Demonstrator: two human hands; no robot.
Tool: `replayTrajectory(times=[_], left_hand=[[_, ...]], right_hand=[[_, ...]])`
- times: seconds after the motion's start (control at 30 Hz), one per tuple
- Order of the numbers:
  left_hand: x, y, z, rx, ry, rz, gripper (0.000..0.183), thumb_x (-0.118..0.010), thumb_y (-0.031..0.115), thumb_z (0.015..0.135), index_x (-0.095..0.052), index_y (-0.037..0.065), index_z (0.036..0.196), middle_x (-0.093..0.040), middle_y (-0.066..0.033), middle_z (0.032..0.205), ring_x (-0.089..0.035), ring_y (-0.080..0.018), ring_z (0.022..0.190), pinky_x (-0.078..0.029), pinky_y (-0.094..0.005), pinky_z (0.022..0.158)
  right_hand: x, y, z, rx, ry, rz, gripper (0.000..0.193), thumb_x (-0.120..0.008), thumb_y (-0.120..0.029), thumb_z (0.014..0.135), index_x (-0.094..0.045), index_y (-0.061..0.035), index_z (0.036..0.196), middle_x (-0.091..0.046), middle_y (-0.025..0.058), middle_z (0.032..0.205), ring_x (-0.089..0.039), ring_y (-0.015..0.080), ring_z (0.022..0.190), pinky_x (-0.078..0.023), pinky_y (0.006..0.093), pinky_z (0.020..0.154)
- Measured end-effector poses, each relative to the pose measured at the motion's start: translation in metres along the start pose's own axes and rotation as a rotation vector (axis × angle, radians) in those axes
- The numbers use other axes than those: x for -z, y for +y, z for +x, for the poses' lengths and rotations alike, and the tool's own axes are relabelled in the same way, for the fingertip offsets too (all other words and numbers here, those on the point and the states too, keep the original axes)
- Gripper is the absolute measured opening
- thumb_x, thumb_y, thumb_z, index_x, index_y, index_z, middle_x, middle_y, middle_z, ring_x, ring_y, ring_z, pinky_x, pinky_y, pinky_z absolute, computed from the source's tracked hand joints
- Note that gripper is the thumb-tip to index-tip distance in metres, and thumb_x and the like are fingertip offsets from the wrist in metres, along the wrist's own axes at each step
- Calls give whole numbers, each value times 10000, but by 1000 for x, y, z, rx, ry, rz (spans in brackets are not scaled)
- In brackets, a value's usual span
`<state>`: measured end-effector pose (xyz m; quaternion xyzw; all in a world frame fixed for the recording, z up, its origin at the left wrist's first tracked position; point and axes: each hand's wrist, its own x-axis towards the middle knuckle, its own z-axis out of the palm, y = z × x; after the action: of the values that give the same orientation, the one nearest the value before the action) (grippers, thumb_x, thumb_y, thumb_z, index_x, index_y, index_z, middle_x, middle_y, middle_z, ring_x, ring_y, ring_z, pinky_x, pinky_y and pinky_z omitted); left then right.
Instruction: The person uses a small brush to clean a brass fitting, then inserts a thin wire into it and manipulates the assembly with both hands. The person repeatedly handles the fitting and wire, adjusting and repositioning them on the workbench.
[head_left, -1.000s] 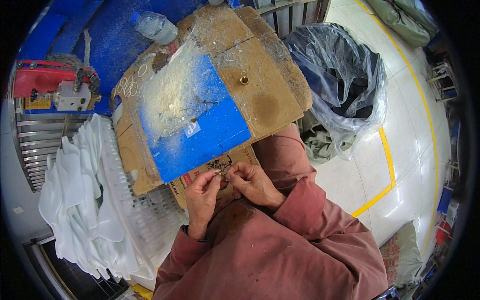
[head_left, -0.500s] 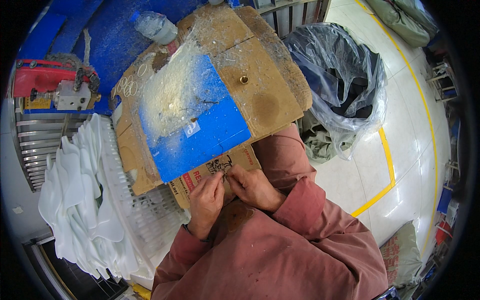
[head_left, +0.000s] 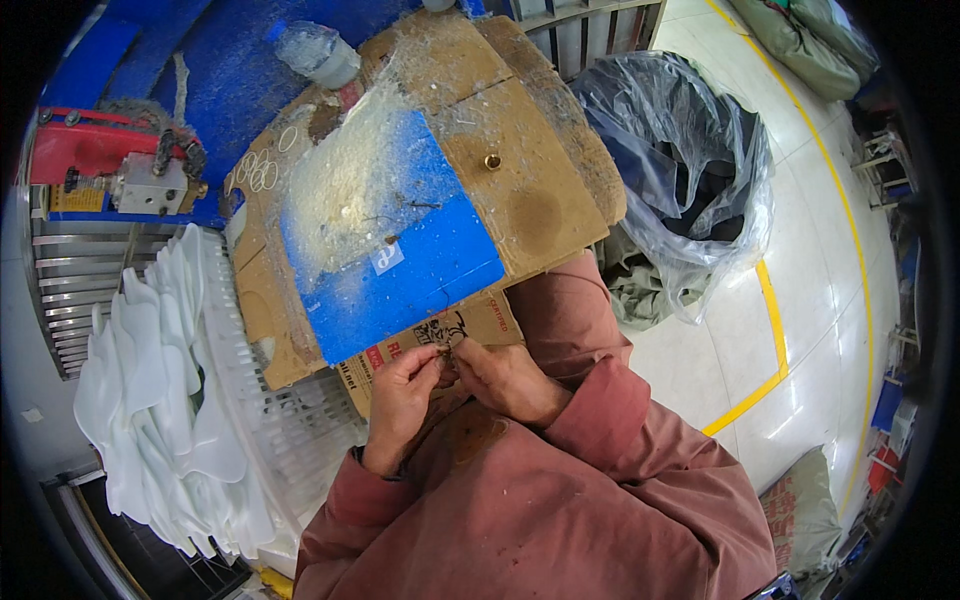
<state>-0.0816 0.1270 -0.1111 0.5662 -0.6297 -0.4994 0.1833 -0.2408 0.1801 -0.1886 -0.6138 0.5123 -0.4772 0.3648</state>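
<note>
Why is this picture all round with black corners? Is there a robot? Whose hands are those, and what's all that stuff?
There's no robot here, just a person using two bare hands. The camera sits on their head and looks down, so you see almost what they see. Its very wide lens makes straight edges bend and leaves the corners black.

The left hand and right hand meet at the fingertips, pinching a tiny thing too small to make out.

Beyond them is brown cardboard with a blue sheet on it. A pale, crumbly heap covers part of the sheet. Also on the cardboard are thin pale rings and a small gold-coloured piece.
</note>
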Motion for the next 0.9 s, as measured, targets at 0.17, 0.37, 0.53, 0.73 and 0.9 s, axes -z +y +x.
replayTrajectory(times=[0.17,0.37,0.53,0.73,0.9], left_hand=[[-10,-6,-6,-270,163,246,169,-644,37,942,-701,-24,1089,-738,-157,932,-727,-222,866,-563,-298,731],[-5,-10,-5,-410,121,272,172,-640,46,954,-695,-39,1093,-741,-141,970,-726,-181,851,-565,-273,732],[17,-5,3,189,-195,-52,185,-614,70,979,-691,-37,1109,-748,-106,955,-719,-146,859,-568,-267,729],[-3,-7,-8,-401,143,290,176,-663,26,916,-711,-27,1077,-730,-185,952,-733,-298,852,-569,-329,723],[-4,-9,-7,-506,144,300,169,-641,19,932,-706,-29,1081,-730,-168,978,-726,-269,853,-573,-341,733]], right_hand=[[-5,-8,2,-267,85,572,102,-542,-114,1023,-554,-15,997,-575,5,709,-627,124,629,-508,323,541],[-1,-5,2,-561,-71,964,101,-586,-113,973,-552,-18,979,-655,177,739,-700,281,698,-522,377,599],[2,-6,-1,-69,-82,78,146,-632,-49,912,-547,-30,1029,-618,229,741,-660,416,720,-505,431,583],[1,-13,2,-507,-41,920,138,-536,-169,1037,-518,-49,973,-580,54,653,-589,192,555,-465,320,519],[1,-10,2,-629,-50,1135,126,-553,-172,1027,-545,-47,1011,-577,64,690,-570,146,606,-474,282,625]])
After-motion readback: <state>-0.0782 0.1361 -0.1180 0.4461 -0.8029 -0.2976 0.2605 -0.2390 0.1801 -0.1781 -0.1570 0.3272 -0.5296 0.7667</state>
